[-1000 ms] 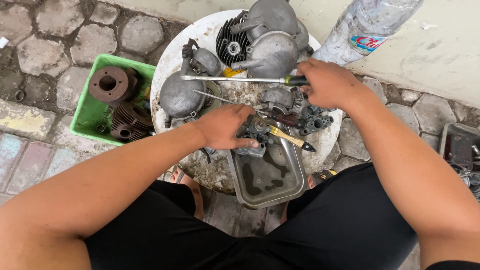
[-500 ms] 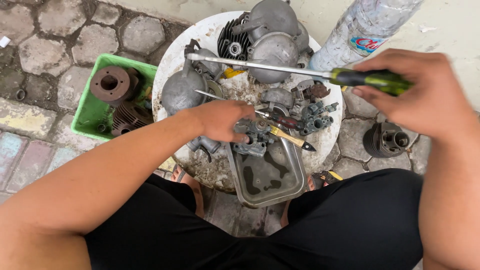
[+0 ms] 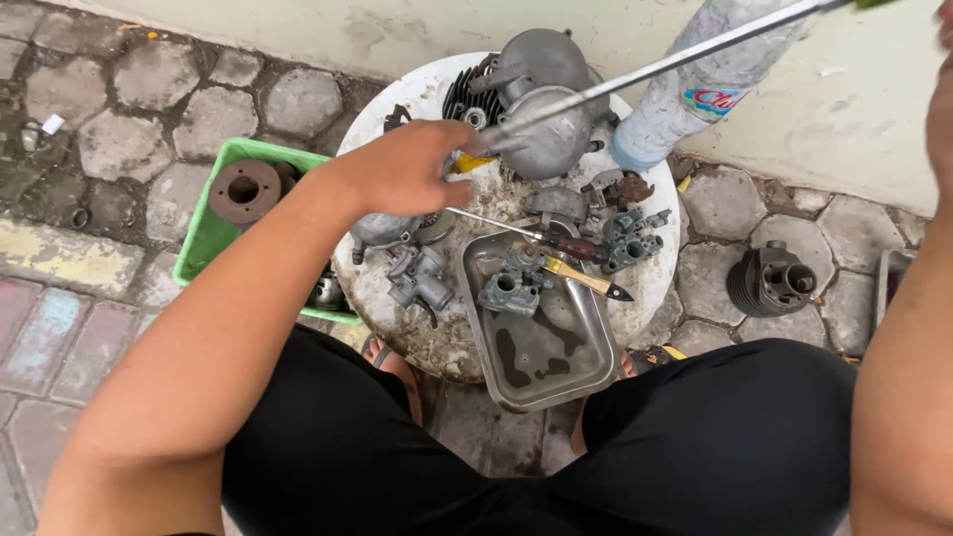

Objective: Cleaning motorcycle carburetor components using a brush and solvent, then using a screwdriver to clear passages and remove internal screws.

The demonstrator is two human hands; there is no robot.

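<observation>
**Hand Over the Engine Parts**

The left hand [image 3: 402, 169] is hovering over the round tabletop [image 3: 397, 99] at about ten o'clock, fingers curled together beside a grey engine cover [image 3: 541, 139]. A long screwdriver shaft [image 3: 685, 58] is slanting up toward one o'clock; the right hand's fingers are out of sight. Carburetors [image 3: 511, 288] are lying in the metal tray [image 3: 546, 367] at six o'clock.

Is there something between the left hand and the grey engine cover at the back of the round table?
Nothing visible does. The left hand is just beside the grey engine cover, and the long screwdriver shaft passes above the cover, not between them.
</observation>
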